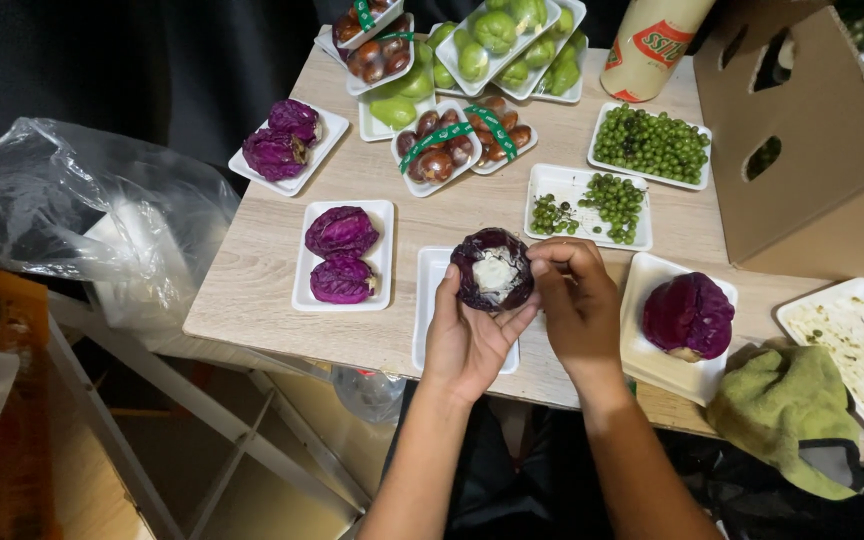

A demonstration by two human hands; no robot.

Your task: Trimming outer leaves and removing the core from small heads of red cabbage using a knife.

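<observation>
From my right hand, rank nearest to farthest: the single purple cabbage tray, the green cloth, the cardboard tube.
1. Single purple cabbage tray, just right of the right hand.
2. Green cloth, farther right, at the table's near edge.
3. Cardboard tube, at the table's far edge.

A produce-packing stall: white foam trays (343, 256) of vegetables crowd a wooden table (252, 270) beside a cardboard box (802, 140).

Two bare forearms, sleeveless to the frame edge, left hand (469, 335) and right hand (579, 305) ungloved, ringless.

Brown cardboard box (802, 150) far right; beside it a beige red-labelled tube (652, 45)
</observation>
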